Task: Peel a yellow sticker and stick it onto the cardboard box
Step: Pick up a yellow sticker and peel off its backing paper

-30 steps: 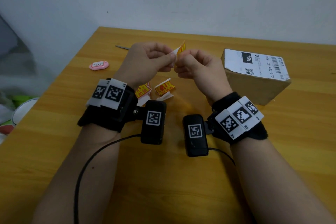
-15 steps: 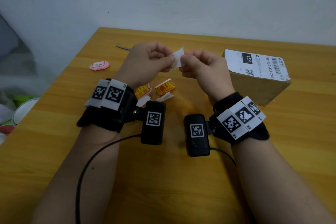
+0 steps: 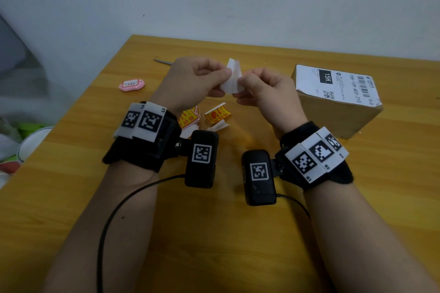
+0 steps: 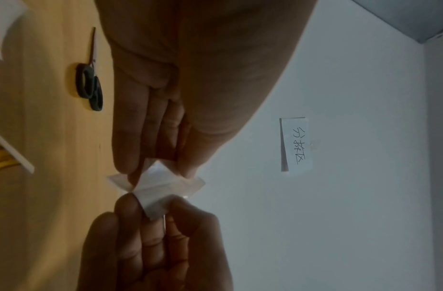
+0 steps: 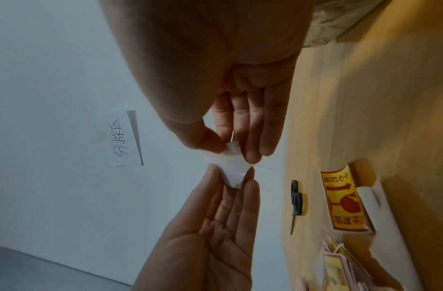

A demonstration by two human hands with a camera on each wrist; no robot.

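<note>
Both hands raised at upper centre of head view, knuckles up, wrists toward bottom. Left hand (image 3: 194, 81) pinches sticker (image 3: 232, 77) between thumb and fingertips; right hand (image 3: 266, 91) pinches same piece from other side. Only white side of sticker visible, folded, held above table (image 3: 214, 233). Cardboard box (image 3: 338, 104) at right of frame, near right hand, not touching. Loose yellow stickers (image 3: 216, 115) lie on table below hands.
</note>
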